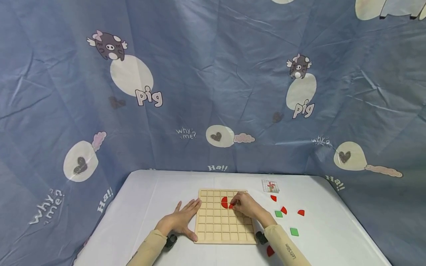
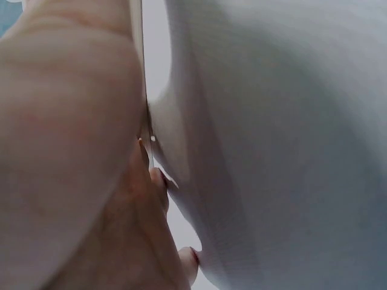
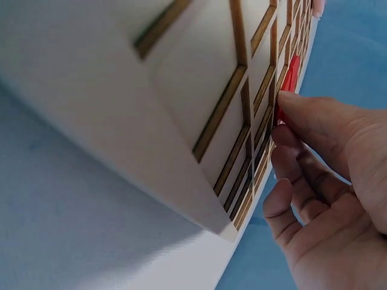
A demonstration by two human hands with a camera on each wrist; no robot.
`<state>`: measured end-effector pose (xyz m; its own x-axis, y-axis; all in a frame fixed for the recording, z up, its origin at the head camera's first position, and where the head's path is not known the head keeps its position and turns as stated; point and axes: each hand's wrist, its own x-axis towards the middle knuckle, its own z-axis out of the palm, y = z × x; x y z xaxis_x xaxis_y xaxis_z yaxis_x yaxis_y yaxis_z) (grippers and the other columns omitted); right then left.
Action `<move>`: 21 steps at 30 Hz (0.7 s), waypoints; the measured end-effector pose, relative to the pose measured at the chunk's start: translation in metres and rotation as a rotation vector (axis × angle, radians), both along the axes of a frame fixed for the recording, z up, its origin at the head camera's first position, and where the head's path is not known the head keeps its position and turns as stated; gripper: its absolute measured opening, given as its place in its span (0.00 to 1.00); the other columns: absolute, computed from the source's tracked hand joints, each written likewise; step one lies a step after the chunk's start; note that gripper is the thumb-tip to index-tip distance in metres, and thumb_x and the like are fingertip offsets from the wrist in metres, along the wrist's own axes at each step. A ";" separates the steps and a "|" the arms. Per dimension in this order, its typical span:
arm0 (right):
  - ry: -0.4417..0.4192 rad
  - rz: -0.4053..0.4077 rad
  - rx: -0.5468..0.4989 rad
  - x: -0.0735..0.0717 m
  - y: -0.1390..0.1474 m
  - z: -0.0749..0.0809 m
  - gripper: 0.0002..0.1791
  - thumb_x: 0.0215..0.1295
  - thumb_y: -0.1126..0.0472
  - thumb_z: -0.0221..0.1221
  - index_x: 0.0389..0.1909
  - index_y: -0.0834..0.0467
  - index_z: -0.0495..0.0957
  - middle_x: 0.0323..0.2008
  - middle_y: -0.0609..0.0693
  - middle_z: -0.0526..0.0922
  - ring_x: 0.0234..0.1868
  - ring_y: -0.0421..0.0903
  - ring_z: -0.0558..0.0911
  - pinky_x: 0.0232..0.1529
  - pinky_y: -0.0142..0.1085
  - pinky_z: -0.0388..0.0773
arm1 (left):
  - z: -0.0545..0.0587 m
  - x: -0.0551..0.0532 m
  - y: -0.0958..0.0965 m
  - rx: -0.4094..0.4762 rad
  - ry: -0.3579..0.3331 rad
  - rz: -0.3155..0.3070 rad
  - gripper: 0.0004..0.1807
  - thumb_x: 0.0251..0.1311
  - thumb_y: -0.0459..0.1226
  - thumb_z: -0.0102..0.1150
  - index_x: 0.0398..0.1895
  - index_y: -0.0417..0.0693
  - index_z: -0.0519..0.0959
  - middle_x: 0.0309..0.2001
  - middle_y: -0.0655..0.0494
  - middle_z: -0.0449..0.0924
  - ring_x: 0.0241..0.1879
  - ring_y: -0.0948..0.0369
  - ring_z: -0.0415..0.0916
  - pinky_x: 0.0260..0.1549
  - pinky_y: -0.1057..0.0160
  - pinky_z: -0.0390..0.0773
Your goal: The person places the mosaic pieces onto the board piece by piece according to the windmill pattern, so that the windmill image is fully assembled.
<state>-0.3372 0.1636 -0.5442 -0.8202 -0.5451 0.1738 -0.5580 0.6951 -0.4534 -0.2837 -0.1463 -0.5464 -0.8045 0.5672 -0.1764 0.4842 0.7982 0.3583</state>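
Note:
A light wooden grid board (image 1: pixel 213 238) lies on the white table. My left hand (image 1: pixel 181 220) rests spread beside it, with straight fingers and thumb at the board's left edge; the left wrist view shows this hand (image 2: pixel 133 223) close up. With thumb and fingertips my right hand (image 1: pixel 246 205) pinches a red quarter-circle piece (image 1: pixel 231 206) over the board's upper right part. Just left of that, red pieces (image 1: pixel 224 202) sit in the grid as a half circle. In the right wrist view the thumb of my right hand (image 3: pixel 332 163) presses against red (image 3: pixel 294 72) at the grid.
Right of the board lie several loose red quarter-circle pieces (image 1: pixel 301 212) and two green square pieces (image 1: pixel 294 231). Another red piece (image 1: pixel 270 251) is beside my right forearm. A printed pattern card (image 1: pixel 270 186) lies at the back right. Blue patterned cloth (image 1: pixel 186 155) hangs behind the table.

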 end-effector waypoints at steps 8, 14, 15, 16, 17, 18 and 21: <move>-0.033 -0.012 -0.006 0.000 0.001 0.001 0.06 0.58 0.65 0.66 0.37 0.55 0.84 0.34 0.44 0.81 0.33 0.36 0.75 0.33 0.30 0.76 | -0.002 -0.002 0.000 -0.010 0.007 0.004 0.75 0.29 0.68 0.68 0.77 0.44 0.41 0.79 0.48 0.38 0.77 0.48 0.38 0.70 0.32 0.34; -0.034 -0.013 -0.032 0.001 0.004 0.003 0.07 0.59 0.65 0.65 0.38 0.56 0.84 0.36 0.45 0.82 0.33 0.36 0.76 0.33 0.30 0.76 | -0.002 -0.002 0.001 -0.012 0.003 0.007 0.75 0.28 0.68 0.69 0.77 0.45 0.41 0.79 0.48 0.38 0.77 0.48 0.38 0.71 0.33 0.34; -0.034 -0.014 -0.047 0.001 0.006 0.003 0.07 0.60 0.65 0.65 0.39 0.57 0.84 0.36 0.46 0.82 0.33 0.37 0.77 0.34 0.30 0.77 | -0.002 -0.002 0.001 -0.013 0.002 0.008 0.75 0.28 0.68 0.68 0.77 0.45 0.41 0.79 0.49 0.37 0.77 0.48 0.38 0.71 0.33 0.34; -0.037 -0.022 -0.060 0.001 0.007 0.004 0.07 0.61 0.65 0.64 0.40 0.58 0.83 0.36 0.46 0.82 0.34 0.37 0.77 0.34 0.30 0.77 | -0.002 -0.002 0.001 -0.016 0.003 0.007 0.75 0.28 0.68 0.68 0.77 0.45 0.41 0.79 0.49 0.37 0.77 0.48 0.37 0.71 0.33 0.34; -0.039 -0.028 -0.077 0.002 0.010 0.004 0.07 0.61 0.65 0.63 0.40 0.58 0.83 0.37 0.47 0.82 0.34 0.37 0.77 0.34 0.30 0.78 | -0.002 -0.002 0.000 -0.017 0.001 0.009 0.75 0.28 0.68 0.68 0.77 0.45 0.41 0.79 0.49 0.37 0.77 0.48 0.37 0.71 0.33 0.34; -0.046 -0.038 -0.091 0.002 0.012 0.005 0.07 0.63 0.64 0.62 0.41 0.59 0.83 0.37 0.47 0.82 0.35 0.37 0.77 0.34 0.30 0.78 | -0.002 -0.002 0.000 -0.019 -0.001 0.009 0.75 0.28 0.69 0.68 0.77 0.45 0.40 0.79 0.49 0.37 0.77 0.48 0.37 0.71 0.33 0.34; -0.073 -0.084 -0.127 0.003 0.021 0.009 0.07 0.65 0.64 0.61 0.41 0.59 0.83 0.37 0.48 0.82 0.35 0.38 0.77 0.33 0.30 0.78 | -0.003 -0.002 0.000 -0.015 -0.008 0.014 0.75 0.28 0.68 0.69 0.77 0.45 0.41 0.79 0.49 0.37 0.77 0.48 0.37 0.71 0.33 0.33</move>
<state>-0.3343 0.1851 -0.5353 -0.8748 -0.4516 0.1755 -0.4630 0.6723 -0.5777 -0.2857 -0.1464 -0.5492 -0.8111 0.5529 -0.1909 0.4699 0.8103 0.3503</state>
